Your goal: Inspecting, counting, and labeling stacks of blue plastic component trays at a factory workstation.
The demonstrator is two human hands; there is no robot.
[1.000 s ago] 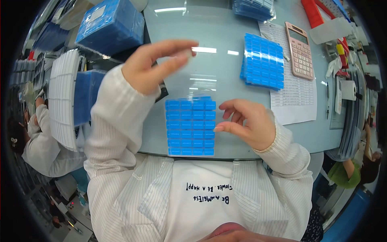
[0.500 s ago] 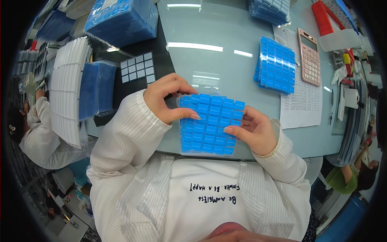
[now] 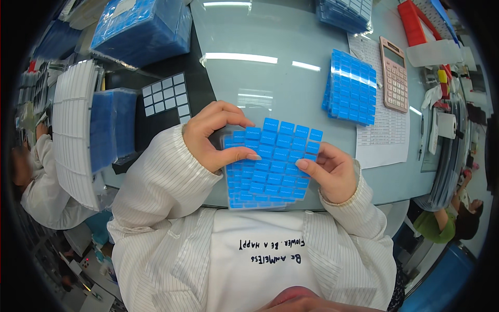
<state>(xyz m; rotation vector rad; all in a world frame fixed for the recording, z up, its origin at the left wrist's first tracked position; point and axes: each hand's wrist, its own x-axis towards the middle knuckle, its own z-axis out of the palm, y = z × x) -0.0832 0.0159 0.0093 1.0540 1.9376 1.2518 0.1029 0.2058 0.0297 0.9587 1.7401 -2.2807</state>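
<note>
Close in front of my body, a small stack of blue label sheets [image 3: 273,164] is held between both hands. Each sheet carries rows of small blue rectangles on a clear backing. My left hand [image 3: 221,140] pinches the stack's left side, thumb on top and the other fingers at the upper edge or behind. On the right side, my right hand [image 3: 332,171] grips with its thumb on the face and the fingers curled underneath. The sheets are fanned slightly, with lower ones showing at the left and bottom edges.
Another pile of blue sheets [image 3: 351,86] lies to the right, beside printed paper [image 3: 382,143] and a pink calculator [image 3: 394,75]. At left are a card of white squares [image 3: 166,94], a wrapped blue bundle [image 3: 143,31] and a stack of white sheets [image 3: 75,135]. Co-workers sit at both sides.
The sheets in my hands have fanned further apart, the top one turning and shifting right of those beneath. My view has shifted slightly.
</note>
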